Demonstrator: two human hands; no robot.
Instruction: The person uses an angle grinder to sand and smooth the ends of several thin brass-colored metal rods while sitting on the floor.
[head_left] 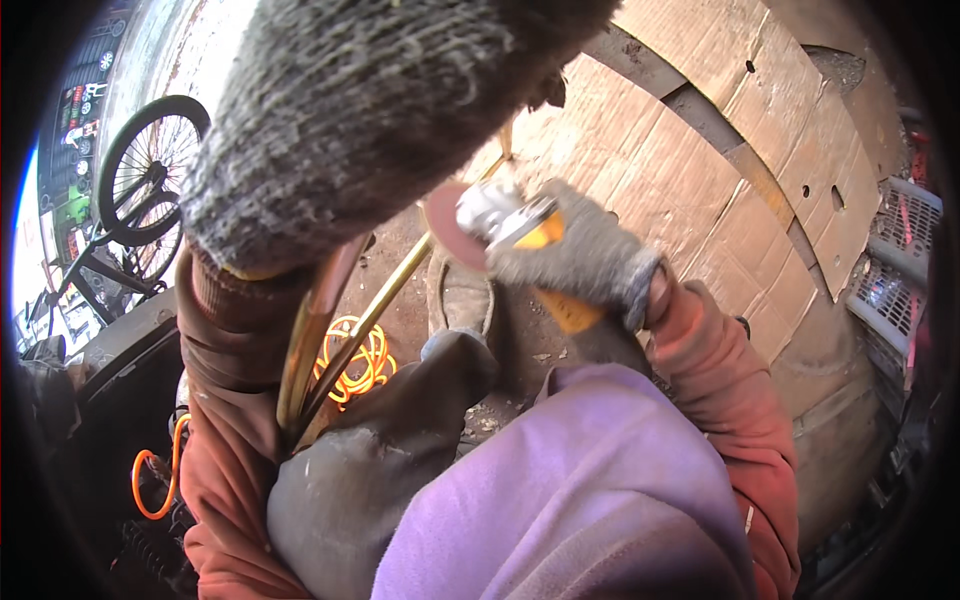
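Observation:
My right hand (590, 250), in a grey knit glove, is closed around a yellow angle grinder (545, 232) with a silver head. The grinder's reddish disc (446, 222) is at a brass-coloured metal tube (398, 283), though contact is hard to make out. A second, wider brass-coloured tube (305, 350) lies alongside, and both slope up from beside my left leg. Very near the camera, my left hand (370, 120), gloved in the same grey knit, covers the upper middle of the head view. Its fingers and anything in them are hidden.
A coiled orange hose (365, 365) lies on the dirt floor by my left leg. Flattened cardboard (690, 210) covers ground ahead and right. A bicycle wheel (155, 180) stands at far left. Grey plastic crates (895, 260) sit at the right edge.

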